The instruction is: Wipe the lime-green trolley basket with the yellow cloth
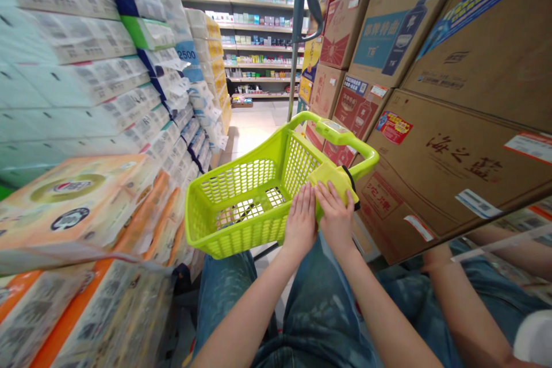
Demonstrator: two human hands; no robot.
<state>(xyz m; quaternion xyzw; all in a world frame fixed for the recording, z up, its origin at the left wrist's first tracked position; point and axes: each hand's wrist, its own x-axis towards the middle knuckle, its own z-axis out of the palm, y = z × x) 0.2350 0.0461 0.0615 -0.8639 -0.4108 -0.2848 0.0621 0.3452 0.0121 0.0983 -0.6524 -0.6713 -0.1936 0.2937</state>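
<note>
A lime-green shopping cart basket [235,247] with perforated walls sits tilted in front of my knees, its handle [366,162] at the upper right. Over the basket's right rim lies a yellow cloth [330,175]; a black edge shows at its right end. My right hand [337,215] presses on the cloth with its fingers bent over it, thumb hidden. Close beside it, my left hand [302,219] rests against the basket's side, fingers stretched out and tips at the cloth's left edge. Inside the basket I see only its slotted floor.
Stacked cardboard boxes [457,155] rise on the right. Packs of tissue paper [86,40] and orange packs [73,201] crowd the left. A grey metal pole [295,63] stands behind the basket. Shelves of goods [259,49] line the aisle's far end. A mirror-like surface at lower right shows reflected arms.
</note>
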